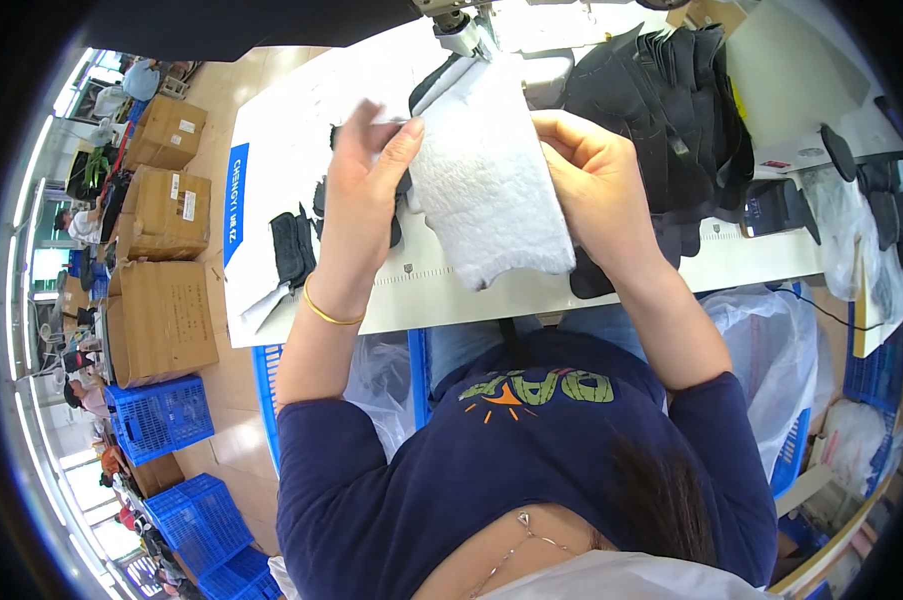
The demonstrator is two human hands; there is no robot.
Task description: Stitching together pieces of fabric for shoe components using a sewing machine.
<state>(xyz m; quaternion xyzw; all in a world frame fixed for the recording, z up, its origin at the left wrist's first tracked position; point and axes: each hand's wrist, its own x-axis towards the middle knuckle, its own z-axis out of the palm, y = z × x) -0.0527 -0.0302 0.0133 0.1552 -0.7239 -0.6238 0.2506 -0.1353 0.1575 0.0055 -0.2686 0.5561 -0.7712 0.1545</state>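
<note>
My right hand (pixel 596 170) pinches the long right edge of the white fleecy piece (pixel 486 185). My left hand (pixel 366 150) is half spread, thumb at its left edge, the fingers blurred; I can't tell whether they grip. The piece lies between my hands, its far end at the sewing machine head (pixel 461 38) at 12 o'clock. I judge it light, soft and floppy, hardly fragile, its pile perhaps a little slippery; the side edges, well back from the needle area, seem the best hold. Farther out on the worktop (pixel 711 258), black cut pieces (pixel 651 110) heap at 2 o'clock and a dark folded piece (pixel 291 248) lies toward 8.
</note>
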